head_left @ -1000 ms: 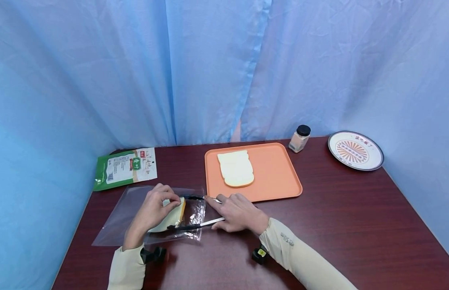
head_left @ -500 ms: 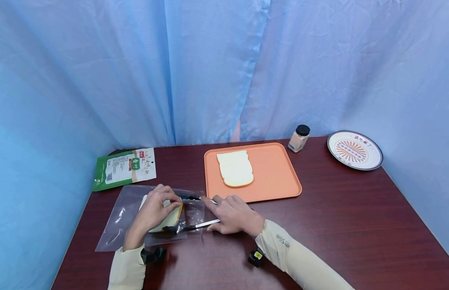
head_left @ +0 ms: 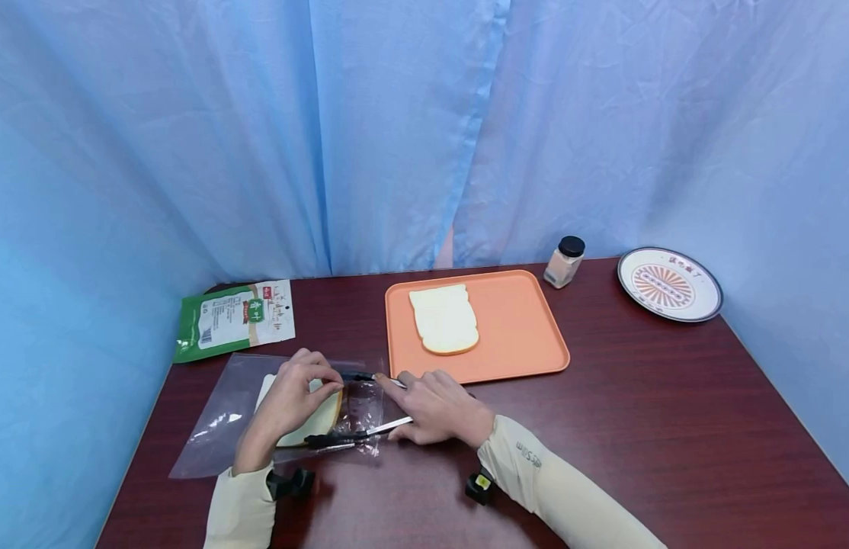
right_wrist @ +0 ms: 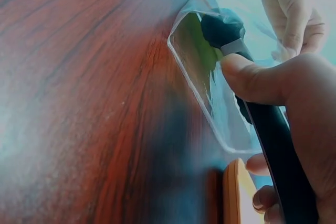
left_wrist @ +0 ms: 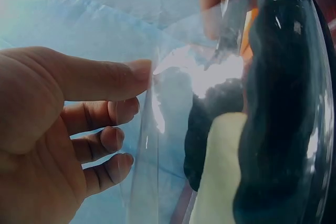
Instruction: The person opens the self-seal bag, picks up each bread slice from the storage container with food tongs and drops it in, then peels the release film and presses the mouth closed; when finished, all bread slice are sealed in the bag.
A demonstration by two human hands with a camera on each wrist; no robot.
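My right hand holds a pair of tongs with dark, scalloped tips and silver-edged arms. The tips reach into the mouth of a clear plastic bag lying at the left front of the table. Between them, inside the bag, is a white bread slice with a tan crust, partly covered by my left hand. That hand's thumb and forefinger pinch the bag's upper film, lifting it over the tongs; the other fingers curl loosely in the left wrist view. In the right wrist view, my thumb presses along one dark arm.
A second bread slice lies on an orange tray just beyond my right hand. A green and white packet is at the back left. A black-capped jar and a patterned plate stand at the back right.
My right hand and the tongs have moved a little left, carrying the bread slice deeper into the bag. My left hand has stayed in place, and the bag's film has shifted.
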